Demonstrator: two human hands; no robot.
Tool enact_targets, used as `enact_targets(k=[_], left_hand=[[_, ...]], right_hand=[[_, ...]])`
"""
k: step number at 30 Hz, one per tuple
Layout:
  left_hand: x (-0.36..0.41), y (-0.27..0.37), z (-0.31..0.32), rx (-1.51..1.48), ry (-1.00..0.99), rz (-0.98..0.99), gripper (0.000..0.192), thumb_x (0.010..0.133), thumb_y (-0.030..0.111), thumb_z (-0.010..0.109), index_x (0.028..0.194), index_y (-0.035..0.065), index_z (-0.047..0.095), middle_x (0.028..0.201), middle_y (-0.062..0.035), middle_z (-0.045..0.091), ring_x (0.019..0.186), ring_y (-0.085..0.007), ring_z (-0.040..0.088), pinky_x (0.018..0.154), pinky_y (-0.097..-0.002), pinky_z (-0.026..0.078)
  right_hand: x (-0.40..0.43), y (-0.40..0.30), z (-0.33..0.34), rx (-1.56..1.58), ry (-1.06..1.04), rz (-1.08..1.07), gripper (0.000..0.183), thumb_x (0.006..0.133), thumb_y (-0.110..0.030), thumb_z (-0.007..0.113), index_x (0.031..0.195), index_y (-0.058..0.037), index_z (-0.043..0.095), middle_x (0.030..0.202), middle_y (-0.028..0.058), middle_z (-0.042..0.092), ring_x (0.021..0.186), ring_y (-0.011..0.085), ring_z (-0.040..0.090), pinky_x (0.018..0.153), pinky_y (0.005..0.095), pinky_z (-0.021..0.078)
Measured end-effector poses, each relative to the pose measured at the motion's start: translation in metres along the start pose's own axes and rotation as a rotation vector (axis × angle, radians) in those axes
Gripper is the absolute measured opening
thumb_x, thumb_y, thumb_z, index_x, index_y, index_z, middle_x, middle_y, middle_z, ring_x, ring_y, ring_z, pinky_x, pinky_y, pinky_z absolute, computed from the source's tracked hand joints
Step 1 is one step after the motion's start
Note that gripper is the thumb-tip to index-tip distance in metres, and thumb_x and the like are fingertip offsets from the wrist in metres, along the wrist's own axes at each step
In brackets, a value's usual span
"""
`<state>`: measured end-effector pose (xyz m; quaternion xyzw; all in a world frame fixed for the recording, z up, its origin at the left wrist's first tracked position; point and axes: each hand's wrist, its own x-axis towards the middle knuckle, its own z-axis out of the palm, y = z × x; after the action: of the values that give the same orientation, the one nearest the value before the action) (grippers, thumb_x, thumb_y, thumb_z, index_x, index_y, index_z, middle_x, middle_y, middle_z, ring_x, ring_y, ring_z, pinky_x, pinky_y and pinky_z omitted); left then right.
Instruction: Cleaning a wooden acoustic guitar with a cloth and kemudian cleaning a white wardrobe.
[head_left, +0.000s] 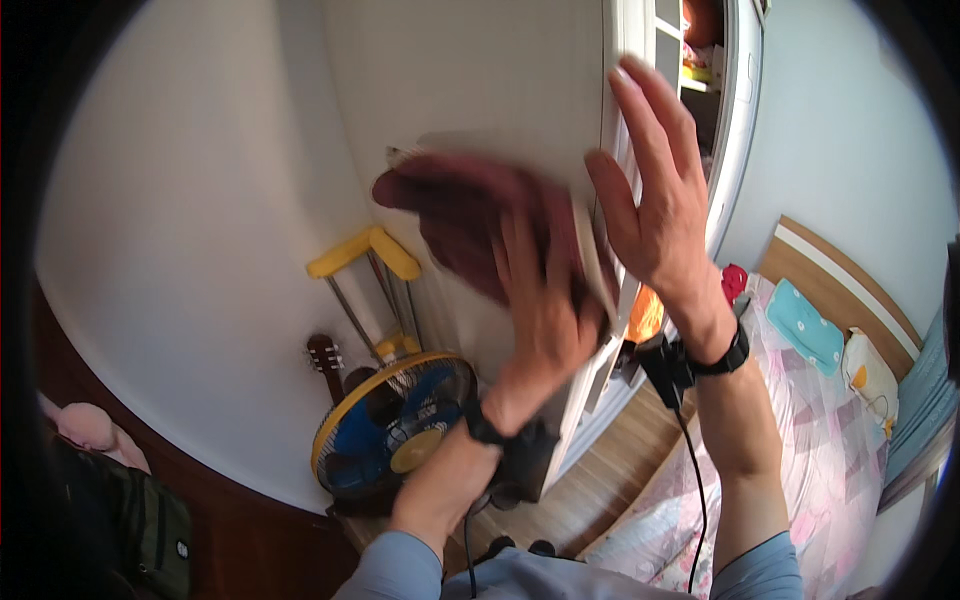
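A maroon cloth (465, 191) with a pale edge is held up in front of the light side panel of a wardrobe (480, 75). My left hand (544, 315) grips it near its lower right part, with the back of the hand towards me. Both cloth and hand are blurred, and whether the cloth touches the panel I cannot tell. Higher and to the right, my right hand (667, 210) is raised beside the wardrobe's front edge (619, 45). Its fingers are apart and it holds nothing.
Below my left hand stands an electric fan (337, 420) with a yellow rim. Behind it are yellow-padded crutches (341, 259) and a guitar headstock (324, 356). A bed (810, 450) stands at right. A dark green bag (154, 525) and pink plush toy (90, 427) lie left.
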<state>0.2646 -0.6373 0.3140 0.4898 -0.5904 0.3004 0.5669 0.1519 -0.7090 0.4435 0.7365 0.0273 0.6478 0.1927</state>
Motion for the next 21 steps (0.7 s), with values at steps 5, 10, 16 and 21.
enact_targets(k=[5, 10, 16, 21], left_hand=[[-0.111, -0.014, 0.008, -0.121, -0.186, -0.059, 0.091, 0.097, 0.044, 0.065, 0.159, -0.0091, 0.026, 0.16, -0.0449, 0.021, 0.147, -0.0677, 0.02, 0.118, -0.0757, 0.016], [-0.016, -0.002, -0.014, 0.039, -0.116, 0.054, 0.098, 0.093, 0.034, 0.077, 0.16, -0.0102, 0.021, 0.163, -0.0367, 0.023, 0.152, -0.0545, 0.023, 0.126, -0.0583, 0.017], [0.205, 0.014, -0.022, -0.1, 0.13, 0.124, 0.077, 0.087, 0.041, 0.071, 0.148, 0.0027, 0.046, 0.144, -0.0318, 0.043, 0.136, -0.0561, 0.038, 0.107, -0.0739, 0.027], [0.233, 0.028, -0.026, -0.048, 0.217, 0.205, 0.064, 0.086, 0.034, 0.071, 0.138, 0.0013, 0.052, 0.135, -0.0302, 0.047, 0.13, -0.0538, 0.044, 0.104, -0.0728, 0.032]], right_hand=[[-0.002, -0.012, 0.008, 0.112, 0.073, 0.045, 0.059, 0.091, 0.001, 0.065, 0.148, 0.0006, 0.053, 0.154, 0.0239, 0.05, 0.143, 0.0439, 0.048, 0.118, 0.0482, 0.0413], [-0.012, 0.008, 0.002, 0.369, 0.089, 0.146, 0.046, 0.109, -0.019, 0.048, 0.147, 0.0058, 0.054, 0.155, 0.0246, 0.051, 0.149, 0.036, 0.045, 0.123, 0.045, 0.0341], [-0.022, 0.002, 0.008, 0.644, 0.174, 0.309, 0.053, 0.111, -0.027, 0.043, 0.15, 0.0082, 0.049, 0.155, 0.0273, 0.049, 0.149, 0.0402, 0.043, 0.125, 0.0464, 0.0285], [-0.022, 0.008, 0.016, 0.558, 0.209, 0.093, 0.056, 0.111, -0.03, 0.041, 0.15, 0.01, 0.047, 0.155, 0.0279, 0.048, 0.151, 0.0399, 0.04, 0.126, 0.0473, 0.0258]])
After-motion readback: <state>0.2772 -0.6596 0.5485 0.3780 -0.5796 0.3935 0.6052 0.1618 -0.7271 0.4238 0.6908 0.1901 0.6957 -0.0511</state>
